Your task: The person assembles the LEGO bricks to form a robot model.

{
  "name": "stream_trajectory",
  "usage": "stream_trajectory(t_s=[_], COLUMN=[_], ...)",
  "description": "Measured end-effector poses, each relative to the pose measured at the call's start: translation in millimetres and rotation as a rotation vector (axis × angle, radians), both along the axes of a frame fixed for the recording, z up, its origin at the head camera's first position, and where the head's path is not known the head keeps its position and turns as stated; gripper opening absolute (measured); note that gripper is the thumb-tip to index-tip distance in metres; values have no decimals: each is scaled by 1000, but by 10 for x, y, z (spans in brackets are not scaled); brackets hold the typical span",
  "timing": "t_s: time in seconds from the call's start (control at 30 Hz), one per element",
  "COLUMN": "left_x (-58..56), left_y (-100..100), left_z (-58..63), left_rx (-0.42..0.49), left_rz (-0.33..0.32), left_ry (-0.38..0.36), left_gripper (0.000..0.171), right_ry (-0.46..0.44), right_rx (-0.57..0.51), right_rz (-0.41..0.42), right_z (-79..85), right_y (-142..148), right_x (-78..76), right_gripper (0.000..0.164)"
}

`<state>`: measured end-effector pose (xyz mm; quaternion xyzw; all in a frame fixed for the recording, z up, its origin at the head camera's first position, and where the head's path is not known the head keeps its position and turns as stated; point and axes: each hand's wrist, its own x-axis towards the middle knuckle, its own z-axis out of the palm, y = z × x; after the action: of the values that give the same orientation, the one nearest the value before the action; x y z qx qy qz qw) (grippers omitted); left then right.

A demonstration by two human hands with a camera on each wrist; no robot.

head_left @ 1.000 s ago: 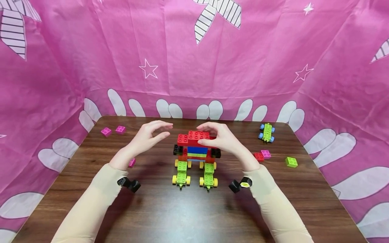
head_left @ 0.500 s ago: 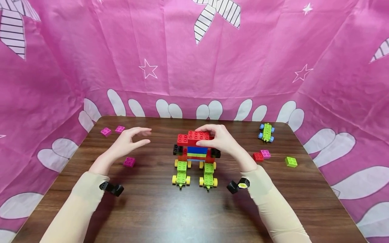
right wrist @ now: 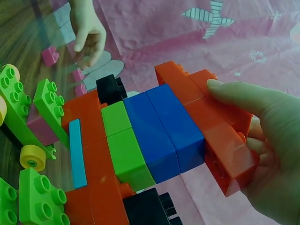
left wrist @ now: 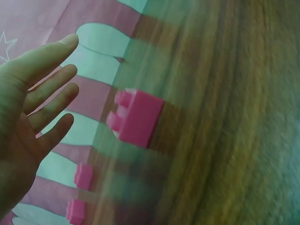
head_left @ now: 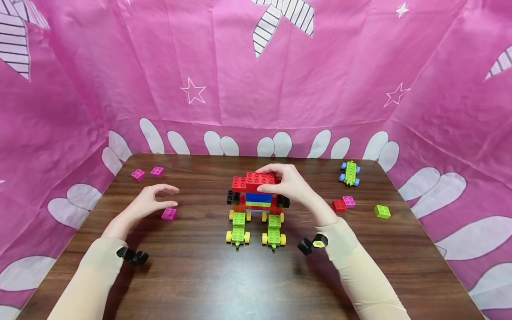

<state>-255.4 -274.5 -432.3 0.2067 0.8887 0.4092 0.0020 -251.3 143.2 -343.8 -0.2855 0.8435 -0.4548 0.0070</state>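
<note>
A toy-brick build stands mid-table, with a blue block section (right wrist: 161,133) under red bricks (head_left: 256,180) and black bricks at both sides. It rests on two green wheeled bases (head_left: 238,229) with yellow wheels. My right hand (head_left: 294,184) grips the red top at its right, thumb in front and fingers behind. My left hand (head_left: 150,200) hovers at the left with fingers spread and nothing in them. Just below its fingertips lies a magenta brick (head_left: 169,214), seen larger as a pink brick (left wrist: 140,117) beside the fingers in the left wrist view.
Two pink bricks, one of them this brick (head_left: 157,171), lie at the back left. To the right are a red brick (head_left: 339,205), a pink brick (head_left: 349,201) and a lime brick (head_left: 382,211). A green car base (head_left: 350,173) with blue wheels stands at the back right.
My left hand has moved away from the build, leftward and down, to the magenta brick. The right hand keeps its hold on the red top, and the build stays in place.
</note>
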Motion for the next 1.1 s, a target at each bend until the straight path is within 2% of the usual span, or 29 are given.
stream_trajectory(t_s=[0.37,0.6,1.1], left_x=[51,55,29], left_y=[-172,-232,-270], left_z=[-188,-280,-308], left_rx=[9,-21,-149], left_rz=[-62,-106,-130], left_ry=[-33,-24,-107], left_gripper=[47,49,46], right_ry=[-9,-26,-21], right_rx=[-22,-32,-35], right_rz=[7,6,16], right_z=[-7,-26,-17], right_y=[6,4,4], right_x=[7,-5,-3], right_gripper=[39,39,39])
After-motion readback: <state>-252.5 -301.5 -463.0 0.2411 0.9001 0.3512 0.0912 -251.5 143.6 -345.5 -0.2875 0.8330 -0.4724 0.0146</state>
